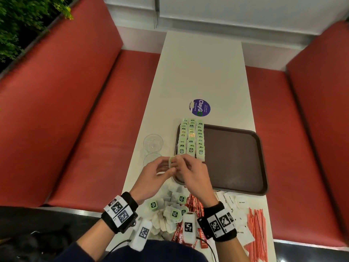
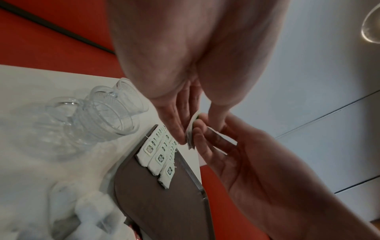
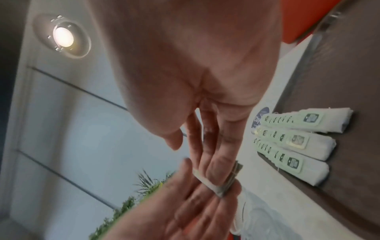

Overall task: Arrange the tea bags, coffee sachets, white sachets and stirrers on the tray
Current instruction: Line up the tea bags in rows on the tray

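Closest to me, on my side of the brown tray (image 1: 260,163), the things not sorted yet sit on the white table (image 1: 200,72): a soft heap of loose tea bags (image 1: 170,212), thin red coffee sachets (image 1: 194,203), flat white sachets (image 1: 236,203) and skinny red-and-white stirrers (image 1: 257,229). I think they wait near me so I can grab them fast. Just above the tray's near left corner, my left hand (image 1: 151,176) and my right hand (image 1: 194,174) meet. Both pinch one little stack of tea bags (image 1: 172,162), with my fingers and thumbs pressed on its flat sides. I hold it with two hands, I guess, so the floppy paper bags stay even before I lay them down. On the left part of the tray, three neat rows of tea bags (image 1: 191,138) overlap like roof tiles, so each green square tag shows. The rest of the tray is bare, hard and smooth, with a raised rim. Left of the tray stand two clear bumpy glass cups (image 1: 153,143). Past the tray's far edge a round purple sticker (image 1: 200,108) lies flat.
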Motion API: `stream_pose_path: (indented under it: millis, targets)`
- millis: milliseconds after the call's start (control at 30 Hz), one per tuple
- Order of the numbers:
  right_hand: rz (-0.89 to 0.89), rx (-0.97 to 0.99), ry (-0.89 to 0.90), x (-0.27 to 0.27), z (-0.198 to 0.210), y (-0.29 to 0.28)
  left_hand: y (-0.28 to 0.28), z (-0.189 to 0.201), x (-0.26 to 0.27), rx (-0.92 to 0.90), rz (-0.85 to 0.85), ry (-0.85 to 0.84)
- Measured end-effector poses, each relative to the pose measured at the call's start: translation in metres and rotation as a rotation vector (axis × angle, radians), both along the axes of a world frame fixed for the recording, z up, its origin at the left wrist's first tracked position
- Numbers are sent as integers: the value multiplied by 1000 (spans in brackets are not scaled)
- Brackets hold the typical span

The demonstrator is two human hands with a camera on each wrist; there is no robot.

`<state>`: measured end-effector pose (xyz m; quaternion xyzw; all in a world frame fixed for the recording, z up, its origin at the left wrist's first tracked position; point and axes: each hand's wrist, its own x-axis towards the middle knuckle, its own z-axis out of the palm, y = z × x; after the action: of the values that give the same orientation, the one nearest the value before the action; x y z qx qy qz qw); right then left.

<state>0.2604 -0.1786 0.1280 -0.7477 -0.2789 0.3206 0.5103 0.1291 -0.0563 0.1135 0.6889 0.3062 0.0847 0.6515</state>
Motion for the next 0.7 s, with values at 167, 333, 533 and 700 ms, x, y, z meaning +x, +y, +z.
stream_pose_path:
  millis: [167, 333, 533, 700]
  targets:
    - [-138, 32, 46, 6, 15, -5, 8, -10, -3, 90, 89, 65]
    - [82, -78, -199, 16, 10, -2, 3, -12, -3, 96, 44, 69]
    - [146, -173, -265, 36, -3, 0, 5, -17, -5, 62, 45, 116]
    - [103, -427, -468, 66, -35, 10, 13, -23, -19, 24, 139, 118]
